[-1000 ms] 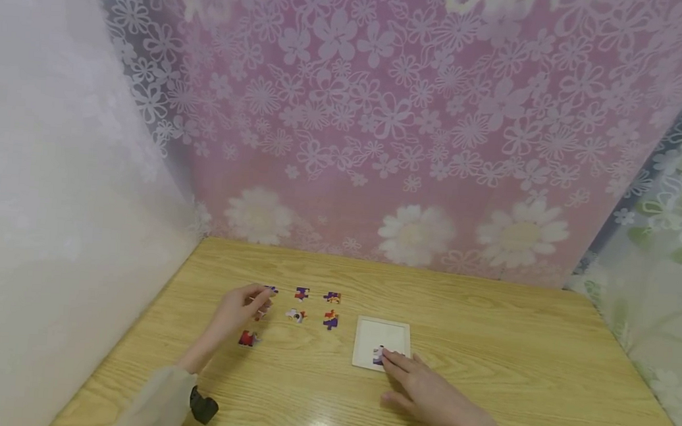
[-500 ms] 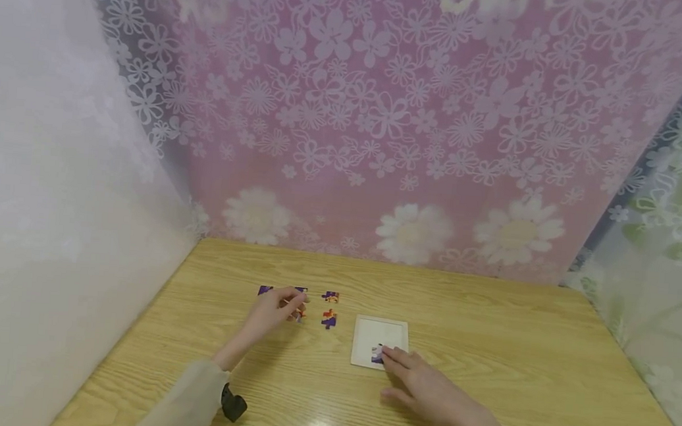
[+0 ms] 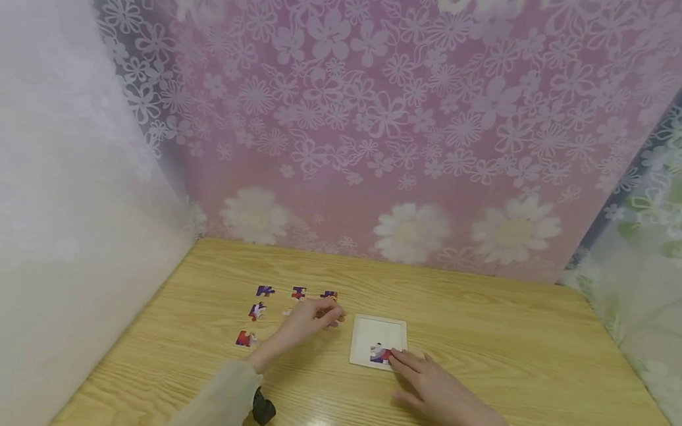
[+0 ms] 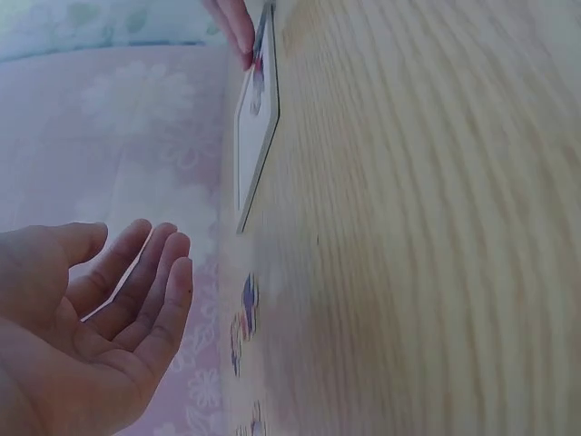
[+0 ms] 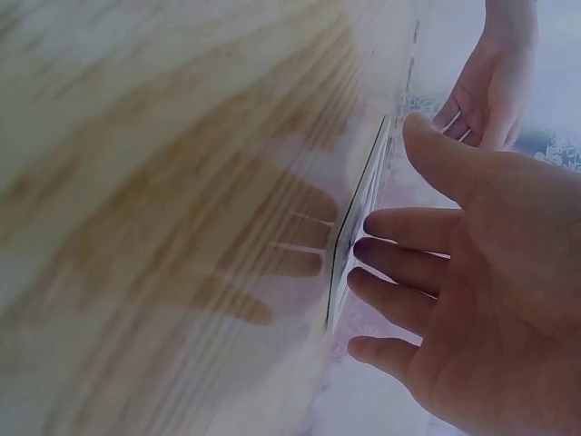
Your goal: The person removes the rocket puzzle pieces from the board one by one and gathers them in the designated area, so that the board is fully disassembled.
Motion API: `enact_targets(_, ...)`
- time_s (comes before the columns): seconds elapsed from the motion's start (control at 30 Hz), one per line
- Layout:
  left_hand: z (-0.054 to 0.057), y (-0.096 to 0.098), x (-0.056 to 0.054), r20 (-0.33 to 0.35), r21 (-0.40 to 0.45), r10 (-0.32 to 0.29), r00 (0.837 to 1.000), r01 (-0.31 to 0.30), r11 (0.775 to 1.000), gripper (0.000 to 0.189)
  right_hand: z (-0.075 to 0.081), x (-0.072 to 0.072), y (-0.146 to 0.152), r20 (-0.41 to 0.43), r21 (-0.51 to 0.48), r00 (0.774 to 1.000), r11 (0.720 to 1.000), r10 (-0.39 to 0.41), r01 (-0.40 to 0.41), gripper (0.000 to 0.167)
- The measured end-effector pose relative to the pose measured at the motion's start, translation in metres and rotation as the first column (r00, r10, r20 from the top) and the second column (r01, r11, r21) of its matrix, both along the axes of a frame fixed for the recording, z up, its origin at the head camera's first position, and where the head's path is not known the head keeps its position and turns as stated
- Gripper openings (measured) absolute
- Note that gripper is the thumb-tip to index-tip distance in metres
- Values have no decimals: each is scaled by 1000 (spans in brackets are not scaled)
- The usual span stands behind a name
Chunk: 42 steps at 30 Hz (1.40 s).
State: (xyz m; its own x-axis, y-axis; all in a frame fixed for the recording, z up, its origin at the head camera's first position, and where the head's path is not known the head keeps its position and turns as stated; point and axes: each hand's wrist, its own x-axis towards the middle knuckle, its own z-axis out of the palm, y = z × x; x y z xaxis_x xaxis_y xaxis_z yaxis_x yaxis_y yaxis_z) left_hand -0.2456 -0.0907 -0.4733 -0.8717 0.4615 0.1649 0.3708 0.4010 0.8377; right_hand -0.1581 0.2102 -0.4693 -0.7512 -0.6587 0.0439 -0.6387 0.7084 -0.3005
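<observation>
My left hand (image 3: 308, 319) hovers over the right-hand column of loose jigsaw pieces, partly covering some. In the left wrist view the palm and relaxed fingers of this left hand (image 4: 109, 318) hold nothing. The fingers of my right hand (image 3: 444, 393) reach over the near right corner of a square puzzle tray (image 3: 377, 330), fingertips right at the jigsaw pieces (image 3: 377, 353) in its bottom row. These pieces show white, purple and red. In the right wrist view the right hand's (image 5: 490, 282) fingers are extended and slightly spread beside the tray.
Left of the tray, loose jigsaw pieces lie in rows: a purple piece (image 3: 265, 291), a purple and red piece (image 3: 298, 292), a white and red piece (image 3: 257, 311) and a red piece (image 3: 245, 338). Flowered curtains (image 3: 348, 108) border the wooden table (image 3: 487, 329) at the back and sides.
My left hand has moved right across the loose pieces, uncovering the left column. My right hand has shifted slightly right, and more of the red in the tray's bottom row shows.
</observation>
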Motion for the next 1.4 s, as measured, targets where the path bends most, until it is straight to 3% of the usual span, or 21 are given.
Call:
enact_targets(0.37, -5, 44, -1, 67, -19, -60, 996, 61, 998, 31, -5, 0, 1, 14, 25, 1000, 1000, -19, 18, 66)
enact_targets(0.6, -9, 64, -4, 66, -57, -71, 995, 75, 996, 30, -6, 1, 2, 11, 26, 1000, 999, -20, 19, 67)
enact_targets(0.87, -11, 75, -1, 72, -142, -44, 996, 54, 988, 26, -9, 1, 2, -4, 49, 1000, 999, -14, 14, 69)
enact_targets(1.2, -3, 80, 2, 32, -242, -29, 999, 36, 970, 23, -6, 3, 0, 10, 57, 1000, 998, -14, 13, 69)
enact_targets(1.4, -1, 81, 1, 48, -288, -27, 999, 39, 957, 23, -6, 4, 0, -21, 59, 1000, 998, -7, 8, 68)
